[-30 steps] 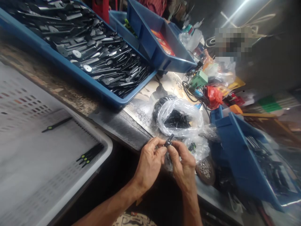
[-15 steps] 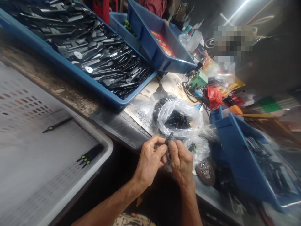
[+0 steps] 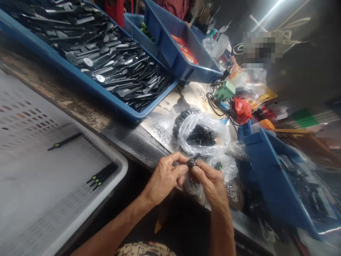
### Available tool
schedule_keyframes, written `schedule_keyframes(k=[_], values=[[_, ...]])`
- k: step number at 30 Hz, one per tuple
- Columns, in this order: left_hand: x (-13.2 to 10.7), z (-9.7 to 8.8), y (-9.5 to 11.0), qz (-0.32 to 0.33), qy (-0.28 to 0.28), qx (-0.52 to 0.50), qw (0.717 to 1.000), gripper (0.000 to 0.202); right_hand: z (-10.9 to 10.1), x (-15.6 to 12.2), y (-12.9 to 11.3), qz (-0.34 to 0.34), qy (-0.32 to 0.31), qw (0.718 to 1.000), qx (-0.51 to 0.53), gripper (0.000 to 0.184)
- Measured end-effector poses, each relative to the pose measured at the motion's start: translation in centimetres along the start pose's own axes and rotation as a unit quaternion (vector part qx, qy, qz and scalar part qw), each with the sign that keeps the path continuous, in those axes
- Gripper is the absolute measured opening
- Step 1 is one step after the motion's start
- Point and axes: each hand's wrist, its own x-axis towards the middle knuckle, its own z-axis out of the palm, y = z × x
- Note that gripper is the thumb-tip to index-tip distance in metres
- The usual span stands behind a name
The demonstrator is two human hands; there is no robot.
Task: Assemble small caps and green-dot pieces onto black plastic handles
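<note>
Both hands meet at the bench's front edge around a small black plastic part (image 3: 191, 162). My left hand (image 3: 166, 174) pinches it from the left between thumb and fingers. My right hand (image 3: 210, 177) closes on it from the right, the thumb in front. A slim dark end of the part sticks up past the fingertips; the rest is covered by the fingers. Just beyond lies an open clear plastic bag (image 3: 223, 131) of small black pieces. Beside the right wrist is a dish of small metal pins (image 3: 232, 191), partly hidden by the arm.
A blue tray (image 3: 112, 106) heaped with long black parts lies at the upper left. To the left, a white perforated crate (image 3: 39, 199) holds several black pieces with green dots (image 3: 97, 177). At right stands a blue bin (image 3: 269, 177); behind are a green box (image 3: 225, 90) and cables.
My right hand has turned and shifted slightly right and down, exposing more of the black part. My left hand has moved only a little. The trays stay in place.
</note>
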Motion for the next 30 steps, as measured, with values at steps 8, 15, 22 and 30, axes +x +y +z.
schedule_keyframes(k=[8, 15, 22, 30], values=[[-0.1, -0.5, 0.8, -0.018, -0.083, -0.058, 0.995, 0.010, 0.3, 0.1, 0.7, 0.096, 0.012, 0.958, 0.271, 0.021], [-0.4, 0.4, 0.9, -0.003, -0.028, -0.041, 0.999, 0.007, 2.3, 0.3, -0.4, 0.159, 0.025, 0.886, 0.434, 0.028], [-0.6, 1.3, 0.9, 0.006, 0.067, 0.034, 0.997, 0.006, 3.3, 0.6, -1.0, 0.148, 0.145, 0.880, 0.427, 0.031], [-0.3, 1.4, 0.7, 0.017, 0.090, 0.058, 0.994, 0.004, 3.7, -0.1, 0.0, 0.046, 0.246, 0.943, 0.218, 0.015]])
